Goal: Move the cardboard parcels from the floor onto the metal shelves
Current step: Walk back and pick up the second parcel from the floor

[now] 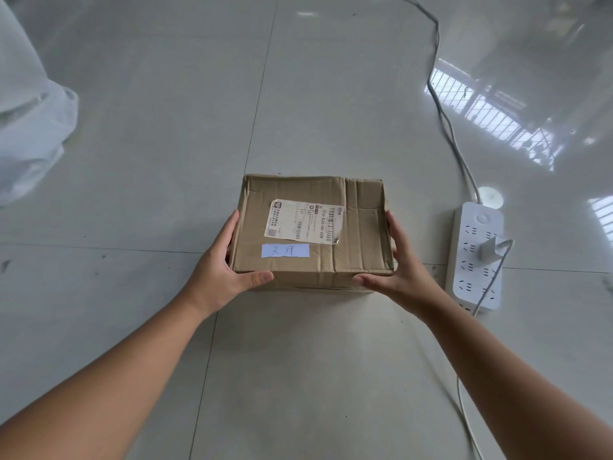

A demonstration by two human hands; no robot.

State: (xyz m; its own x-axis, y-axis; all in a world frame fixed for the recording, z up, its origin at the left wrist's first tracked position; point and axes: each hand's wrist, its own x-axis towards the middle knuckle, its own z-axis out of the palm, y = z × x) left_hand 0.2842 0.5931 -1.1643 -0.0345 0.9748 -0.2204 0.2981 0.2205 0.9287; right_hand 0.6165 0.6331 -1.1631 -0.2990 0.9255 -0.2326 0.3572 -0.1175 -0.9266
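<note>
Left hand and right hand clasp the cardboard parcel by its side edges, over the tiled floor; right of the parcel lies a power strip, bare tiles beyond it

I get a bright, even daylight feed with a slightly cool, washed-out cast. The glossy floor throws back strong glare at upper right, where a barred window reflection blows out to white. Shadows are faint and soft under the cardboard parcel. Centre focus is sharp; I can read the label. Wide-angle distortion bends the tile lines and stretches the forearms at the edges.
</note>
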